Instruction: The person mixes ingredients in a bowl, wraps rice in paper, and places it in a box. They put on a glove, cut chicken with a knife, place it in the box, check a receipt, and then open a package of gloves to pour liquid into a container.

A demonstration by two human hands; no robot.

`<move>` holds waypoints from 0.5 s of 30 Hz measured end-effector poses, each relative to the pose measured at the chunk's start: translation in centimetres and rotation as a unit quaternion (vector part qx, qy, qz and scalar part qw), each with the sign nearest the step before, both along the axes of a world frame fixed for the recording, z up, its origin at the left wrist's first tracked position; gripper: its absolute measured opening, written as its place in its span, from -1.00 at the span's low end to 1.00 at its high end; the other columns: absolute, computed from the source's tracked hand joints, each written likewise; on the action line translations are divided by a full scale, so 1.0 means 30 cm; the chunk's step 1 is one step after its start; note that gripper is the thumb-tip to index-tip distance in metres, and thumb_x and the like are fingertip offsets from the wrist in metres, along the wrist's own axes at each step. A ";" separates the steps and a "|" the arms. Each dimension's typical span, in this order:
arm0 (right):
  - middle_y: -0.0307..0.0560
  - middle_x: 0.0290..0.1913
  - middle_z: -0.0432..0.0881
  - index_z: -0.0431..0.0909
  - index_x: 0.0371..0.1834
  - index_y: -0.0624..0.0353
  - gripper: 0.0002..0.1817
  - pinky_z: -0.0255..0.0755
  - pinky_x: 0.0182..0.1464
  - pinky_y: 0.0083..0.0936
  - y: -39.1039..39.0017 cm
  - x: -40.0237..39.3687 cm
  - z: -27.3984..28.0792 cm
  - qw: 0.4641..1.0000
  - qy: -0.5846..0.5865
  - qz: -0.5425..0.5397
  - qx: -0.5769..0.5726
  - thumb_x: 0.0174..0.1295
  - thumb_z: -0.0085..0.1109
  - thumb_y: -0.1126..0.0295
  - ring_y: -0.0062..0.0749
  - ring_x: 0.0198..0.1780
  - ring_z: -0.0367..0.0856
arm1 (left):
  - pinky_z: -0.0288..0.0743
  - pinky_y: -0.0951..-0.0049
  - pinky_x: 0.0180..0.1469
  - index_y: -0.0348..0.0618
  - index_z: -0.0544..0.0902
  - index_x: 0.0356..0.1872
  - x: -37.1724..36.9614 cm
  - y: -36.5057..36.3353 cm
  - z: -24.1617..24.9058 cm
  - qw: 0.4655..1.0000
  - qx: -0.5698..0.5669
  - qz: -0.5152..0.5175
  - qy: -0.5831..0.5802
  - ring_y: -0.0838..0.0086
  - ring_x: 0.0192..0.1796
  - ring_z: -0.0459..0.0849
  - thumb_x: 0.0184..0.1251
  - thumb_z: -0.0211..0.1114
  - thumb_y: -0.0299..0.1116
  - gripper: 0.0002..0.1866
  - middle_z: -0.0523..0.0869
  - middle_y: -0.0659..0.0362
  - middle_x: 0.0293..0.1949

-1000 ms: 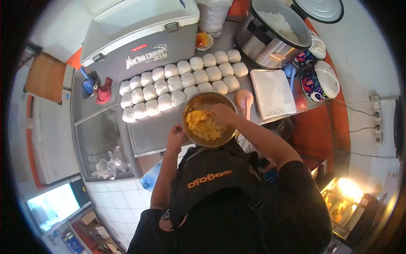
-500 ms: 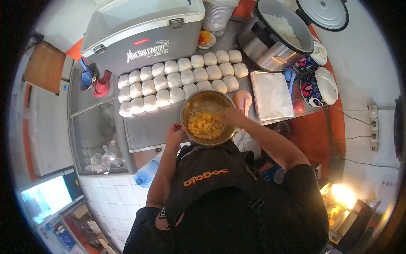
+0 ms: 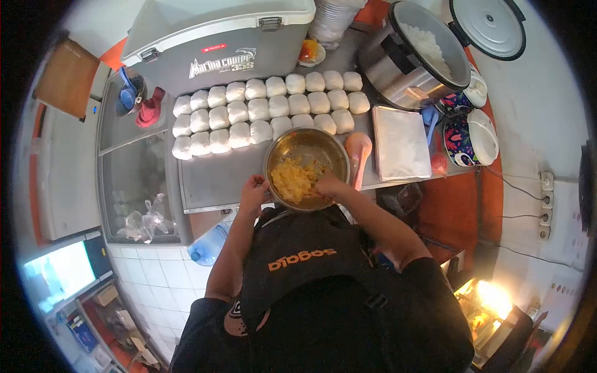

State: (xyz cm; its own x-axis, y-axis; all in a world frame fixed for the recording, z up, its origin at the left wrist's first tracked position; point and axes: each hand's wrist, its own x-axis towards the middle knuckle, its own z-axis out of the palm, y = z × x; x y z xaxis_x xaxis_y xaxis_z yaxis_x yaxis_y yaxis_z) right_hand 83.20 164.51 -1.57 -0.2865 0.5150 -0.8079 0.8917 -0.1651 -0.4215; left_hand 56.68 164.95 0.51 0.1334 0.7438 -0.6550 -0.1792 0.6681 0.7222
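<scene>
Gray cooler (image 3: 267, 53), glowing screen (image 3: 60, 273), red cloth (image 3: 150, 109)

Place: a food-preparation kitchen, I judge
Landmark: large cooker (image 3: 407, 62) of white rice
Left of cooker: grey cooler box (image 3: 242, 59)
Below cooler: rows of white portions (image 3: 267, 109)
Right of cooker: patterned food containers (image 3: 476, 138)

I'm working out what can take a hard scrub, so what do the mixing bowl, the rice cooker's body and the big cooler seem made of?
Mixing bowl: thin metal, likely stainless steel, smooth with a soft shine on its inner wall.
Rice cooker: its body looks like silvery metal, given its bright streaked reflections.
Cooler: probably molded plastic, matte gray with rounded edges.
</scene>
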 end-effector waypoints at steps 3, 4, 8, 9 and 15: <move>-0.25 -0.67 0.40 0.58 -0.17 0.29 -0.77 0.20 -0.68 -0.43 -0.023 -0.040 0.091 0.775 0.195 -0.568 -0.198 0.27 0.07 0.35 -0.48 -0.73 0.31 | 0.67 0.19 -0.12 -0.13 0.47 -0.10 -0.016 0.003 -0.020 1.000 0.001 -0.020 0.018 0.41 -0.12 0.62 0.35 0.23 -0.48 -0.83 0.53 0.20 -0.16; -0.29 -0.67 0.32 0.61 -0.23 0.25 -0.77 0.17 -0.65 -0.46 -0.026 -0.033 0.079 0.746 0.225 -0.586 -0.222 0.28 0.05 0.32 -0.52 -0.72 0.22 | 0.67 0.20 -0.12 -0.13 0.47 -0.10 -0.021 0.002 -0.031 1.000 0.000 -0.019 0.009 0.42 -0.11 0.61 0.35 0.23 -0.48 -0.83 0.54 0.20 -0.15; -0.35 -0.66 0.26 0.67 -0.33 0.23 -0.72 0.12 -0.62 -0.54 -0.034 0.045 0.148 0.673 0.310 -0.611 -0.279 0.31 0.02 0.29 -0.57 -0.70 0.10 | 0.65 0.22 -0.12 -0.11 0.48 -0.10 -0.021 0.003 -0.052 1.000 -0.004 -0.018 -0.009 0.44 -0.09 0.60 0.36 0.23 -0.46 -0.84 0.54 0.22 -0.14; -0.35 -0.65 0.31 0.66 -0.32 0.26 -0.73 0.13 -0.62 -0.55 -0.032 0.051 0.191 0.668 0.324 -0.608 -0.283 0.31 0.03 0.30 -0.56 -0.70 0.13 | 0.65 0.22 -0.12 -0.11 0.48 -0.10 -0.021 0.002 -0.056 1.000 -0.005 -0.017 -0.008 0.44 -0.09 0.60 0.36 0.23 -0.46 -0.84 0.54 0.23 -0.14; -0.02 -0.44 0.66 0.67 -0.36 0.27 -0.78 0.52 -0.36 -0.28 -0.033 0.051 0.079 0.927 -0.077 -0.232 0.284 0.16 0.17 0.32 -0.23 -0.41 0.64 | 0.67 0.14 -0.12 -0.06 0.51 -0.12 -0.024 -0.005 -0.113 0.999 0.011 -0.022 -0.023 0.41 -0.12 0.61 0.35 0.29 -0.35 -0.83 0.58 0.23 -0.16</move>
